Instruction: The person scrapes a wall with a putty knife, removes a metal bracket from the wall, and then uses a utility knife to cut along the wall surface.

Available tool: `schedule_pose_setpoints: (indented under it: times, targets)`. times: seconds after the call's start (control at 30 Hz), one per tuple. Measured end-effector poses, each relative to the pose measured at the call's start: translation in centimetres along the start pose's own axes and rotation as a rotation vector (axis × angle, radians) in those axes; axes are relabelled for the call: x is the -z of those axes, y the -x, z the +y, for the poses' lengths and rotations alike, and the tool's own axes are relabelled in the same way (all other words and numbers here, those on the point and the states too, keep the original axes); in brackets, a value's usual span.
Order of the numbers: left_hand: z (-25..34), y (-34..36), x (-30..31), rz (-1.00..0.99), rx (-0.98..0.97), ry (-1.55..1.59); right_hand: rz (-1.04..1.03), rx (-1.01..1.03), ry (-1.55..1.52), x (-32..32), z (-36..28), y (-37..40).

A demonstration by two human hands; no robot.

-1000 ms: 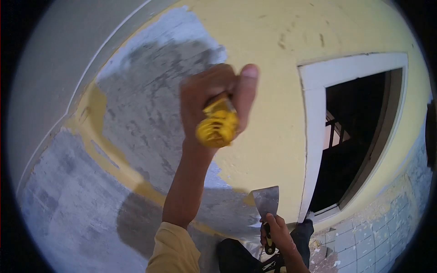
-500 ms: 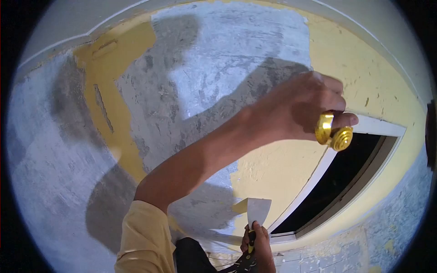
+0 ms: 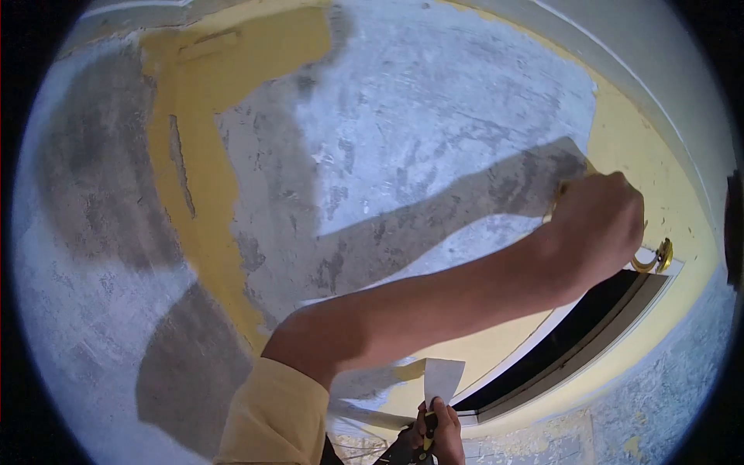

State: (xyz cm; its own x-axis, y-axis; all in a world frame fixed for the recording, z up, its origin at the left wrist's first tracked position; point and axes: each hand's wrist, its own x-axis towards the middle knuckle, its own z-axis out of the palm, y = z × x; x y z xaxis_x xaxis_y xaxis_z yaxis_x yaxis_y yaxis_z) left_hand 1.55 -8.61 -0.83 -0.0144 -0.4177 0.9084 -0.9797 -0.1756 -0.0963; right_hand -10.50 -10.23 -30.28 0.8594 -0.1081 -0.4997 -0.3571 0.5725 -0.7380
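My left arm, in a cream sleeve (image 3: 275,411), reaches across to the upper right. My left hand (image 3: 601,225) is a fist at the wall, where the bare grey patch meets yellow paint. It grips a shiny gold-coloured piece (image 3: 663,254) with a loop and spiral disc beyond the fist; a gold edge also shows on the wall side. The middle of the piece is hidden by my fingers. Low in view, my right hand (image 3: 440,430) is wrapped round the black-and-yellow handle of a scraper (image 3: 443,380), its wide flat blade upward.
Bare grey plaster (image 3: 434,101) covers much of the wall, with a strip of yellow paint (image 3: 209,170) at left bearing a long gouge. Below my left arm is a dark opening (image 3: 542,368) in a white frame. Shadows of arm and head fall on the wall.
My left hand has swung right and down in view and turned, its back now hiding most of the gold piece. The view has tilted slightly. My right hand still holds the scraper upright.
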Motion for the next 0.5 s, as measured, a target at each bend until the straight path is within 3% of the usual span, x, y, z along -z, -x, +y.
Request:
schedule_pose_setpoints:
  times: [0.17,0.23,0.33,0.5]
  targets:
    - [0.3,-0.4,-0.6,-0.004,0.093,-0.045,0.038,0.044,0.097,0.8,0.1,-0.7]
    - [0.4,-0.3,-0.5,0.012,0.125,0.000,-0.158,0.105,0.169,1.6,0.4,-1.2]
    - [0.3,0.2,-0.5,0.055,0.160,0.052,-0.212,0.123,0.178,2.0,0.5,-1.4]
    - [0.0,1.3,-0.3,0.138,0.042,0.088,-0.180,0.143,0.228,1.9,0.7,-1.3]
